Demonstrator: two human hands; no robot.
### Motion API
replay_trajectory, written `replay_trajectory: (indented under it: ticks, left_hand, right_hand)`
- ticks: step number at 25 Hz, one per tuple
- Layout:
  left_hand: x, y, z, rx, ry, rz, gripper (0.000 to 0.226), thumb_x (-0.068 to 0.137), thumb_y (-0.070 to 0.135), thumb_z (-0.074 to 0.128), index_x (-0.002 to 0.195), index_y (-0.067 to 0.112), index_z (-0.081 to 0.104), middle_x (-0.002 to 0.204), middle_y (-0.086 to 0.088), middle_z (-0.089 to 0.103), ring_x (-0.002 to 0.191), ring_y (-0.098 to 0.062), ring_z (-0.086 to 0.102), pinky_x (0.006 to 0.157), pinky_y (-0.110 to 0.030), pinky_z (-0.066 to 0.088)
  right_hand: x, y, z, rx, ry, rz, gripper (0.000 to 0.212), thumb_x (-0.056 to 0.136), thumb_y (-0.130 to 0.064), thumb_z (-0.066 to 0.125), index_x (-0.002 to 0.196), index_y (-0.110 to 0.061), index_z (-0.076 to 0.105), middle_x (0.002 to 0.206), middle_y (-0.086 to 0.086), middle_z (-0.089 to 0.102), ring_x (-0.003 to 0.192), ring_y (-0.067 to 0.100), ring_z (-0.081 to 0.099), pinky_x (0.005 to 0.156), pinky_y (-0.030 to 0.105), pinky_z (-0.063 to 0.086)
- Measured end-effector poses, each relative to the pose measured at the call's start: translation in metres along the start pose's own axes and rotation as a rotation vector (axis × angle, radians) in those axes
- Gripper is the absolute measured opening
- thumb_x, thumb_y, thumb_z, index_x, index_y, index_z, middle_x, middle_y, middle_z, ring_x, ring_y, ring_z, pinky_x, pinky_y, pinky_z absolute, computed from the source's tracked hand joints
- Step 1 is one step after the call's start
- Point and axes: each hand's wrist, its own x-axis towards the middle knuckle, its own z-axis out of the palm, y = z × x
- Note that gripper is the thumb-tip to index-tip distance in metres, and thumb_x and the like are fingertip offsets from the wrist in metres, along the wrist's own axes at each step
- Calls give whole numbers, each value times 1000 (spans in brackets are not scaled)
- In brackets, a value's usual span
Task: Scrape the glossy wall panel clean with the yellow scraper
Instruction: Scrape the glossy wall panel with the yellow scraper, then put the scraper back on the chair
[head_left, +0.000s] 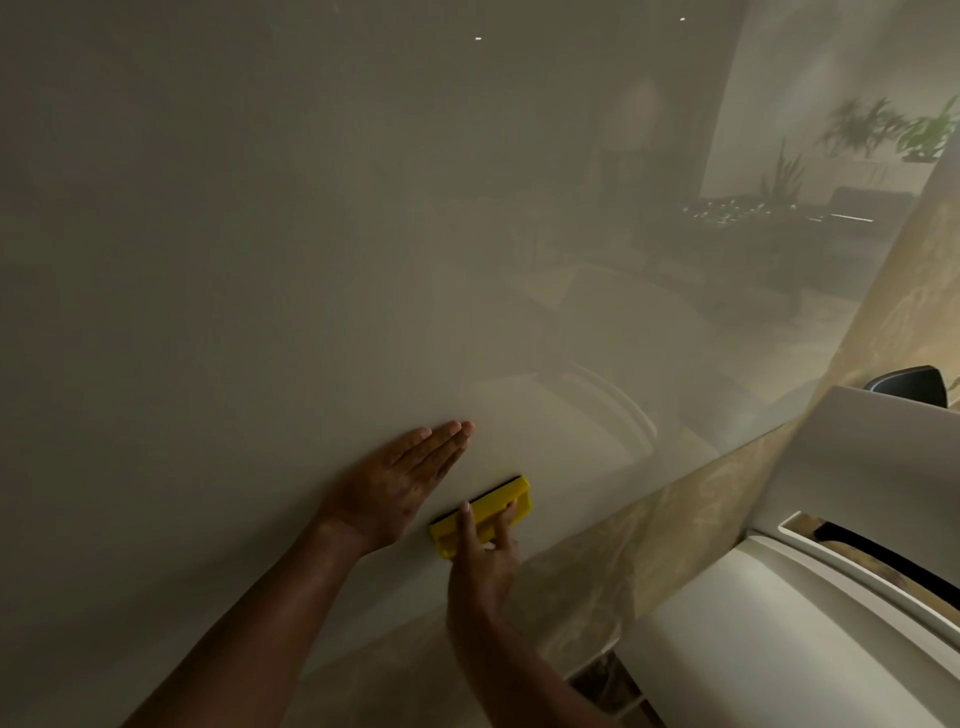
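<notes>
The left hand (402, 478) lies flat on the glossy beige wall panel (260, 234), fingers straight and together. Just below and to the right of that hand, the right hand (485, 556) grips the yellow plastic scraper with a black edge (485, 512), its blade pressed against the panel, thumb and fingers wrapped over the handle. Right of the scraper sits a white rounded fixture (769, 634), with patterned tan tile (691, 499) between.
</notes>
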Motion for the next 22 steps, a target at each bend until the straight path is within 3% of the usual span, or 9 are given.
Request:
replay_trajectory:
  ticks: [3,5,8,11,13,15,17,19,22]
  left_hand:
    - [0,-2,-6,-68,-35,-23,73,87,20,39,160,9,39,170,-12,29,157,-21,29,126,-37,20]
    - [1,-1,-9,-119,-51,-26,76,85,21,45,160,9,39,169,-12,31,156,-22,31,125,-38,22]
    - [2,1,-14,-182,-47,-75,79,83,21,56,158,5,41,169,-14,33,156,-25,34,124,-40,25]
    - [1,1,-17,-353,-35,-91,94,82,35,67,162,2,32,173,-17,24,159,-30,27,127,-45,22]
    - [0,1,-19,-475,-40,-33,104,80,46,67,166,4,23,175,-15,15,162,-31,20,130,-48,18]
    - [4,8,-19,-527,-48,105,105,81,52,64,167,7,22,176,-13,16,161,-32,22,130,-49,20]
    - [10,24,-17,-506,-48,255,96,85,55,59,164,8,32,171,-14,30,155,-33,37,127,-49,34]
    - [17,45,-17,-498,-35,332,81,89,55,56,155,8,49,159,-14,51,141,-30,56,116,-45,49]
    - [29,78,-15,-548,9,366,64,91,50,60,140,10,64,136,-9,70,118,-25,70,99,-38,59]
  right_hand:
    - [42,-32,-26,48,115,-6,76,93,-35,79,157,-35,37,134,15,63,99,18,60,101,47,56]
    - [55,-49,-38,167,116,70,78,93,-31,80,158,-34,37,137,6,63,108,21,62,100,53,57]
    - [39,-42,-43,195,-97,60,79,92,-26,82,158,-27,39,117,-1,64,94,21,69,72,42,64]
    - [12,-12,-67,-246,-324,-151,75,91,-32,82,155,-27,44,114,0,60,89,19,64,74,36,63]
    - [5,-2,-89,-652,-473,-401,72,91,-50,77,154,-42,42,114,-9,56,87,10,59,71,17,51]
    - [-1,-6,-109,-955,-557,-609,74,90,-61,66,155,-56,31,121,-13,54,90,7,59,69,15,44]
    - [-3,-16,-125,-1074,-553,-783,73,89,-62,58,156,-49,30,125,-10,60,92,12,63,66,20,43]
    - [-1,-27,-138,-1110,-496,-893,68,88,-59,54,151,-35,46,119,-4,68,91,17,68,65,22,44]
    - [8,-38,-165,-1152,-420,-959,58,91,-53,57,143,-26,58,121,-5,71,99,17,70,76,22,52]
